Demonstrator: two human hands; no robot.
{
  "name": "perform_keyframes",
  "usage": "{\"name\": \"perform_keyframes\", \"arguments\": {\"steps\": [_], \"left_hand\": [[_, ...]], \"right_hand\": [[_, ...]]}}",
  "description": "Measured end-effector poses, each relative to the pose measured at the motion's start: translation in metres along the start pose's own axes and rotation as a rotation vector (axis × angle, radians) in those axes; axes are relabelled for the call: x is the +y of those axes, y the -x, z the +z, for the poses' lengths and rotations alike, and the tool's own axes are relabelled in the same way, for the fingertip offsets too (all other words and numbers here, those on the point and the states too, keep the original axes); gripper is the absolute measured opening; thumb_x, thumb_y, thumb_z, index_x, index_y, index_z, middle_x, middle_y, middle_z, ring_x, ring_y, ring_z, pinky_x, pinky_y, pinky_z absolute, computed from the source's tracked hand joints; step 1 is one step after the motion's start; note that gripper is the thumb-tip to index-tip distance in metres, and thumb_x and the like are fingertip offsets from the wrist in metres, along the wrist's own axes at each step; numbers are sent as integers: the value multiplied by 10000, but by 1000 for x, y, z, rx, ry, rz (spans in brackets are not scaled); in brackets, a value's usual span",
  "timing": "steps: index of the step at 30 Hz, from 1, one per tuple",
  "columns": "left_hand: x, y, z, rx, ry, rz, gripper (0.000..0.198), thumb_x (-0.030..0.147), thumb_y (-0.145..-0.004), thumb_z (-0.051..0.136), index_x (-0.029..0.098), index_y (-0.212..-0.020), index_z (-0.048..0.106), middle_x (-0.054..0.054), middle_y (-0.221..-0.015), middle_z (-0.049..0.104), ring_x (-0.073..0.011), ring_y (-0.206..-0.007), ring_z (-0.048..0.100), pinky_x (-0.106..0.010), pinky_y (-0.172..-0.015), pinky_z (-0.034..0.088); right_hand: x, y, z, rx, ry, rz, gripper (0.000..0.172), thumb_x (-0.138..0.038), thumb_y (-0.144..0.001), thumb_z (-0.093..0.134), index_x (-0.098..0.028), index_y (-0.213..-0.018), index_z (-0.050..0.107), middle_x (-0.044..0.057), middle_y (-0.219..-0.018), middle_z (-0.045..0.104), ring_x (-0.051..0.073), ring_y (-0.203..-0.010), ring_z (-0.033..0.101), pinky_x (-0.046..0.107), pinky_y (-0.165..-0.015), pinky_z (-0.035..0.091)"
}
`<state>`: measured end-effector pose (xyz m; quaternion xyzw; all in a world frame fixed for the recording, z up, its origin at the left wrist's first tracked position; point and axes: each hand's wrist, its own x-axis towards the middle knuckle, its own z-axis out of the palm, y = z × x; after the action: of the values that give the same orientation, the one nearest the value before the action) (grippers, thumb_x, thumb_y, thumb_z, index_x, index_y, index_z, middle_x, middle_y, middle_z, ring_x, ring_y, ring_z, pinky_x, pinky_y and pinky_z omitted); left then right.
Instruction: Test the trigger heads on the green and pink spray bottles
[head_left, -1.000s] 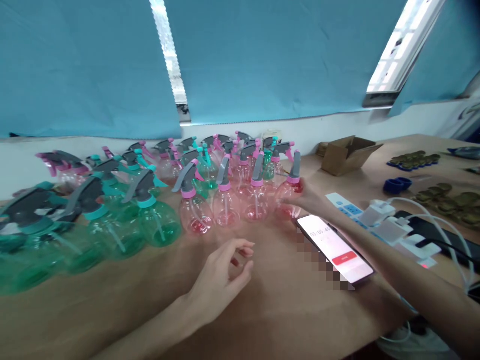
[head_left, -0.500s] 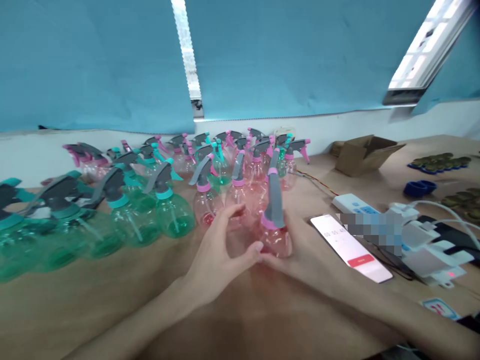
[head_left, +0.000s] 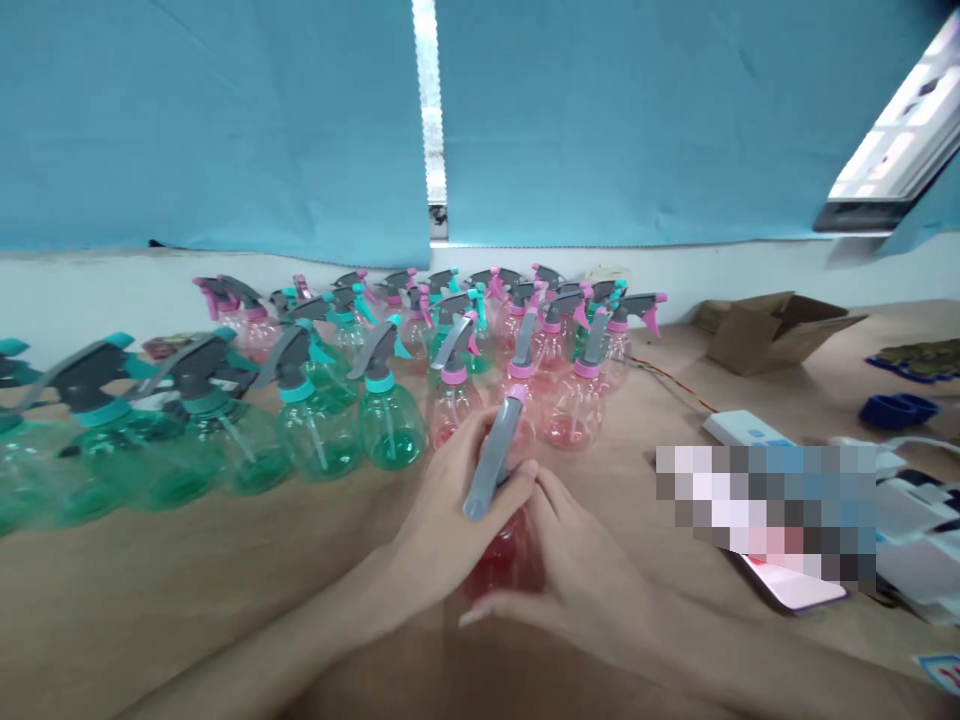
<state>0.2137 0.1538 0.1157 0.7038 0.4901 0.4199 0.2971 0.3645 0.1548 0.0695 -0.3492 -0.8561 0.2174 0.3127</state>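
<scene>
A pink spray bottle (head_left: 499,562) with a grey sprayer head stands upright close in front of me, red liquid inside. My left hand (head_left: 450,510) is wrapped round its neck, just under the sprayer. Lower down, my right hand (head_left: 574,560) curves round the right side of the bottle's body, thumb at the front. Behind my hands are more pink spray bottles (head_left: 571,405). A row of green spray bottles (head_left: 391,425) runs off to the left, with green liquid in them.
On the right lie a phone (head_left: 799,580), partly pixelated, a white power strip (head_left: 739,428) with plugs and cables, and blue rings (head_left: 898,411). Farther back are an open cardboard box (head_left: 780,335) and a thin wire. A blue curtain (head_left: 637,120) hangs behind the table.
My left hand has closed round the bottle's neck, and the bottle is nearer to me. My right hand has shifted lower round its body. The view has turned slightly left.
</scene>
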Motion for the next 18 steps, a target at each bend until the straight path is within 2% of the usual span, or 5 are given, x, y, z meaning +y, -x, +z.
{"name": "perform_keyframes", "arguments": {"steps": [3,7,10,14,18], "left_hand": [[-5,5,-8,21,-25,67,190,193,-845,519,225,-1028,480,33,-782,534,-142,-693,537,-312,-698,471],[-10,7,-21,61,-55,128,195,121,-751,492,213,-922,490,34,-734,515,-132,-635,488,-283,-609,446],[-13,5,-30,111,-74,139,142,124,-712,476,215,-820,485,48,-675,450,-111,-557,420,-263,-536,414],[-21,2,-40,166,-145,146,77,157,-703,458,227,-728,441,39,-671,443,-127,-582,405,-284,-560,401],[-28,-1,-47,144,-151,125,64,177,-717,461,238,-725,444,38,-655,453,-139,-584,418,-300,-569,396]], "right_hand": [[0,0,3,-71,-111,-12,831,-657,-665,697,-188,-1294,424,136,-1228,542,309,-1125,530,470,-924,487],[11,0,4,-201,-204,-127,840,-585,-765,659,-220,-1425,290,125,-1436,418,290,-1307,402,464,-1075,364],[31,3,10,-259,-111,-65,871,-618,-771,628,-231,-1464,269,128,-1480,380,325,-1344,355,513,-1090,327],[56,10,18,-303,54,-36,908,-672,-756,596,-221,-1477,278,136,-1542,254,349,-1400,227,558,-1112,248],[65,11,16,-353,102,-22,880,-667,-770,585,-252,-1479,269,112,-1549,221,340,-1399,231,559,-1111,244]]}}
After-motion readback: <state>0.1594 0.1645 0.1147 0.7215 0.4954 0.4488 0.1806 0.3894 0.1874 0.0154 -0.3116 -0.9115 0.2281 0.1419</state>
